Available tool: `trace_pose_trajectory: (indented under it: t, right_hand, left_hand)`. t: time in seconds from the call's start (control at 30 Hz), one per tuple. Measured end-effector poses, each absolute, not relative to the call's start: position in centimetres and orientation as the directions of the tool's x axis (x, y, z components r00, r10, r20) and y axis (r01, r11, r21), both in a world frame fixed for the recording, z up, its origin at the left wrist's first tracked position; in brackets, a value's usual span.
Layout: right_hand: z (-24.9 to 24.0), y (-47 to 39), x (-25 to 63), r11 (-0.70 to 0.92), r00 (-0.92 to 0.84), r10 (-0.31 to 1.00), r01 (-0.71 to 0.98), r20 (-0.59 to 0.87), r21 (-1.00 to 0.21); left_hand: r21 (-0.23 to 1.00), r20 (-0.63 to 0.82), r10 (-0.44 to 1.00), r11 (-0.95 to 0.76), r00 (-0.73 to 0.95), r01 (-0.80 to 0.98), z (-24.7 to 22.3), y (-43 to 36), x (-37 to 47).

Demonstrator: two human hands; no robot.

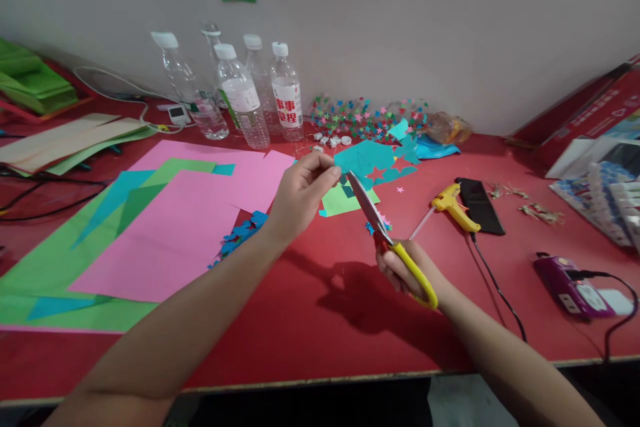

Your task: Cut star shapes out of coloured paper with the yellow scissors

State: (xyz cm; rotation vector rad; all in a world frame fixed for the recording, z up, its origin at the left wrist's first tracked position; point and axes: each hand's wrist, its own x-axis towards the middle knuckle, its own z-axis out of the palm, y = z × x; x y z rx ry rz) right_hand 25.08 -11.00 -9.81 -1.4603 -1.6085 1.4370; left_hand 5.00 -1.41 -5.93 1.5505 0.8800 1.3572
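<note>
In my right hand is a pair of scissors with yellow and red handles, its blades pointing up and to the left. The blades look close together. My left hand is closed in a pinch just left of the blade tips; whatever lies between its fingertips is too small to make out. Behind both hands are a teal paper sheet with red stars on it and a light green paper piece. Small blue paper cutouts are heaped beside my left forearm, partly hidden by it.
Pink paper sheets overlap green ones at left. Several plastic bottles stand along the wall near a string of paper stars. At right lie a yellow glue gun, a black phone and a purple power socket with cords.
</note>
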Motion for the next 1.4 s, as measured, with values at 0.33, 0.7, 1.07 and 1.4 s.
trace_pose_trajectory:
  t: [0.33, 0.7, 1.07, 1.4]
  right_hand:
    - [-9.7, -11.0, 25.4, -0.09, -0.331, 0.917, 0.375, -0.224, -0.923]
    - [-9.6, -11.0, 25.4, -0.08, -0.347, 0.912, 0.376, -0.22, -0.923]
    - [-9.4, -11.1, 25.4, -0.111, -0.389, 0.89, 0.325, -0.24, -0.939]
    - [-9.6, -11.1, 25.6, -0.078, -0.446, 0.867, 0.315, -0.22, -0.946]
  left_hand:
    - [0.904, 0.371, 0.876, -0.416, 0.308, 0.093, -5.0, -1.1, 4.0]
    - [0.919, 0.34, 0.872, -0.388, 0.352, 0.071, -5.0, -1.0, 3.9]
    - [0.94, 0.309, 0.873, -0.34, 0.377, 0.016, -4.5, -1.0, 3.8]
    - [0.932, 0.312, 0.845, -0.361, 0.434, 0.034, -4.9, -0.4, 3.3]
